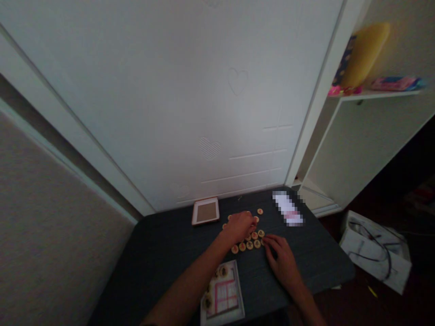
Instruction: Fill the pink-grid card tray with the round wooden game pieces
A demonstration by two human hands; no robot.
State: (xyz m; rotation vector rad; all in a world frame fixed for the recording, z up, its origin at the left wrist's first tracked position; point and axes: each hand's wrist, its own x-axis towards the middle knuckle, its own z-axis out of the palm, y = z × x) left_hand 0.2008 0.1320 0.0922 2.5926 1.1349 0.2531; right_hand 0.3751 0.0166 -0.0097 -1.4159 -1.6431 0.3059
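Left hand (242, 226) is curled palm-down over a cluster of round wooden discs (253, 242) on the dark table (163, 244). Can't tell if it grips one. Right hand (280, 258) lies flat and empty, its fingertips at the cluster's near-right edge, probably walling the discs in. The hands are near each other but not touching. A square tray (205, 211) sits just beyond-left of the left hand. A box (224, 292) holding a few discs sits under the left forearm, likely kept within reach.
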